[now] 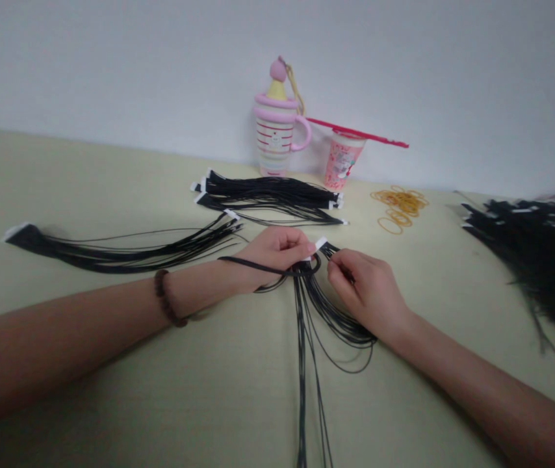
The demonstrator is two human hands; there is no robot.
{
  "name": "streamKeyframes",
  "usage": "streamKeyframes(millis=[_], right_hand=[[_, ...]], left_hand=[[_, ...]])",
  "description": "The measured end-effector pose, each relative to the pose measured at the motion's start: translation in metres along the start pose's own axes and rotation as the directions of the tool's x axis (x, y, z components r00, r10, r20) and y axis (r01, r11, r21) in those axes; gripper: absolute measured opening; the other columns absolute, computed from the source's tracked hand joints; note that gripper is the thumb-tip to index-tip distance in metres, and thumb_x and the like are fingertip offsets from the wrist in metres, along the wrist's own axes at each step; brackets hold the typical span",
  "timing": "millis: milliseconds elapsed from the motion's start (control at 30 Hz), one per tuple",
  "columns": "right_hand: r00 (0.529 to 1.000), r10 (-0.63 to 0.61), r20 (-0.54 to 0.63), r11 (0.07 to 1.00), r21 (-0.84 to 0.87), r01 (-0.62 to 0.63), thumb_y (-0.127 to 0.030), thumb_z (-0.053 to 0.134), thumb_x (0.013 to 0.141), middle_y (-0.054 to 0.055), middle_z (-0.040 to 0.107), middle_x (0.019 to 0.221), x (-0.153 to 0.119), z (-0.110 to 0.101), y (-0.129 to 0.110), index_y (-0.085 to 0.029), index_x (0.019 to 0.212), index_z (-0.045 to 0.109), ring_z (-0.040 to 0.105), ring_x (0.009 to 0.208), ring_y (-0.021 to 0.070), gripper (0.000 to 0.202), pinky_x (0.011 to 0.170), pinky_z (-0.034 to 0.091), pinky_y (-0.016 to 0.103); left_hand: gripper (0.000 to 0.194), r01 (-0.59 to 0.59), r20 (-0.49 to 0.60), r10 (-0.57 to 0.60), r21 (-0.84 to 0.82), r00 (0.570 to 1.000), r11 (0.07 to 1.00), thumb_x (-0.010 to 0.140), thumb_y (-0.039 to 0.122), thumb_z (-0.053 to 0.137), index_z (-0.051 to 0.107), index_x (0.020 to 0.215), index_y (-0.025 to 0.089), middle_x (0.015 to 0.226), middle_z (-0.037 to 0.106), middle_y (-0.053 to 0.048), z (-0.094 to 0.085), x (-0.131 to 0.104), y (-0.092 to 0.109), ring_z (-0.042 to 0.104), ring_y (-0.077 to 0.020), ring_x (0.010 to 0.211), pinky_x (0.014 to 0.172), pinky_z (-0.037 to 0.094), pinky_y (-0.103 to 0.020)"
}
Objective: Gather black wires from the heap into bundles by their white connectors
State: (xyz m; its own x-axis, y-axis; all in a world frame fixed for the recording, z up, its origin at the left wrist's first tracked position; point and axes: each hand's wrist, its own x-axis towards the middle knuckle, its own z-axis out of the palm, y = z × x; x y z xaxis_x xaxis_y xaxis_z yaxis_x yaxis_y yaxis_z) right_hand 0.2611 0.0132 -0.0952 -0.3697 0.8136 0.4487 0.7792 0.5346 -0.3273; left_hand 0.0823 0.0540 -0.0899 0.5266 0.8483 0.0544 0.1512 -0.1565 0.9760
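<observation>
My left hand (pixel 272 253), with a dark bead bracelet (pixel 162 296) on its wrist, is closed in a pinch around the black wires (pixel 301 325) near a white connector (pixel 306 259). Some of these wires hang straight down towards me, and others loop to the right. A thicker black strand passes across the back of that hand. Facing it, my right hand (pixel 368 289) is closed on black wires just behind a second white connector (pixel 322 244). The two connectors are close together between my hands.
One loose wire bundle (pixel 112 260) lies to the left, and stacked bundles (pixel 268 192) lie behind my hands. Yellow rubber bands (pixel 404 203) are right of centre. A large wire pile (pixel 541 253) covers the right side. A striped mug (pixel 275 140) and a pink cup (pixel 343 159) stand by the wall.
</observation>
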Motion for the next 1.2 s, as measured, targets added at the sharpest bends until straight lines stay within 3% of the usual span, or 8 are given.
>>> streamKeyframes(millis=[267,467,567,633,733,867,1033,1200], right_hand=[[1.0,-0.024,0.006,1.0,-0.005,0.024,-0.02,0.042,0.084,0.001,0.054,0.065,0.0,-0.001,0.001,-0.016,0.072,0.053,0.048,0.057,0.0108,0.017,0.056,0.035,0.023],[0.994,-0.056,-0.094,0.995,-0.089,0.048,-0.019,0.049,0.081,0.003,0.057,0.07,0.004,-0.012,0.0,-0.014,0.084,0.058,0.053,0.061,0.013,0.011,0.059,0.041,0.025],[0.965,-0.16,-0.208,0.979,-0.16,0.127,-0.015,0.054,0.077,0.01,0.057,0.088,0.003,-0.018,-0.011,-0.012,0.095,0.058,0.055,0.081,0.0187,0.019,0.071,0.045,0.029],[0.947,-0.231,-0.225,0.971,-0.108,0.211,-0.011,0.053,0.077,0.01,0.056,0.09,-0.001,-0.019,-0.023,-0.012,0.094,0.058,0.054,0.084,0.0175,0.018,0.074,0.045,0.028],[0.947,-0.27,-0.175,0.953,0.094,0.289,-0.008,0.051,0.079,0.005,0.056,0.082,-0.007,-0.015,-0.038,-0.015,0.089,0.055,0.054,0.077,0.0122,0.013,0.072,0.046,0.023],[0.952,-0.299,-0.073,0.915,0.26,0.307,-0.01,0.051,0.079,0.004,0.056,0.086,-0.012,-0.003,-0.041,-0.015,0.091,0.052,0.053,0.078,0.0104,0.013,0.071,0.046,0.02],[0.981,-0.186,-0.062,0.945,0.263,0.195,-0.007,0.051,0.075,-0.001,0.055,0.076,-0.014,0.005,-0.031,-0.017,0.088,0.048,0.053,0.065,0.0071,0.016,0.061,0.044,0.018],[0.98,-0.185,-0.076,0.959,0.204,0.197,-0.008,0.053,0.077,0.001,0.059,0.082,-0.013,0.008,-0.023,-0.015,0.094,0.052,0.058,0.071,0.0076,0.018,0.067,0.046,0.017]], left_hand=[[0.026,-0.005,-0.006,0.005,0.001,1.0,1.0,0.079,0.036,0.051,0.051,0.068,0.012,0.063,0.044,0.003,-0.001,0.002,-0.003,0.036,-0.0073,0.058,0.053,0.027,-0.021],[0.024,0.032,-0.061,-0.05,-0.262,0.997,0.965,0.076,0.035,0.056,0.052,0.066,0.014,0.06,0.043,0.004,0.001,0.006,-0.008,0.036,-0.0064,0.052,0.05,0.027,-0.02],[0.022,0.028,-0.017,-0.036,-0.368,0.999,0.929,0.075,0.033,0.058,0.053,0.067,0.014,0.061,0.043,0.003,-0.001,0.007,-0.009,0.036,-0.0063,0.052,0.05,0.027,-0.021],[0.021,0.024,-0.007,-0.029,-0.395,1.0,0.918,0.074,0.033,0.06,0.054,0.068,0.013,0.063,0.045,0.002,-0.002,0.007,-0.009,0.038,-0.0066,0.054,0.051,0.028,-0.021],[0.021,0.042,-0.013,-0.053,-0.424,0.999,0.905,0.072,0.031,0.062,0.054,0.068,0.013,0.063,0.047,0.002,-0.002,0.005,-0.006,0.04,-0.0069,0.055,0.052,0.029,-0.021],[0.022,0.068,-0.062,-0.106,-0.439,0.992,0.896,0.069,0.03,0.065,0.053,0.063,0.012,0.057,0.045,0.004,0.0,0.005,-0.003,0.038,-0.0059,0.052,0.049,0.027,-0.02],[0.024,0.023,-0.034,-0.045,-0.471,0.998,0.882,0.066,0.031,0.068,0.055,0.067,0.012,0.061,0.047,0.003,-0.002,0.007,-0.011,0.039,-0.0062,0.054,0.05,0.028,-0.02],[0.024,0.037,-0.079,-0.086,-0.485,0.993,0.874,0.069,0.03,0.066,0.051,0.064,0.011,0.058,0.043,0.003,-0.001,0.007,-0.01,0.037,-0.0058,0.052,0.048,0.025,-0.021]])
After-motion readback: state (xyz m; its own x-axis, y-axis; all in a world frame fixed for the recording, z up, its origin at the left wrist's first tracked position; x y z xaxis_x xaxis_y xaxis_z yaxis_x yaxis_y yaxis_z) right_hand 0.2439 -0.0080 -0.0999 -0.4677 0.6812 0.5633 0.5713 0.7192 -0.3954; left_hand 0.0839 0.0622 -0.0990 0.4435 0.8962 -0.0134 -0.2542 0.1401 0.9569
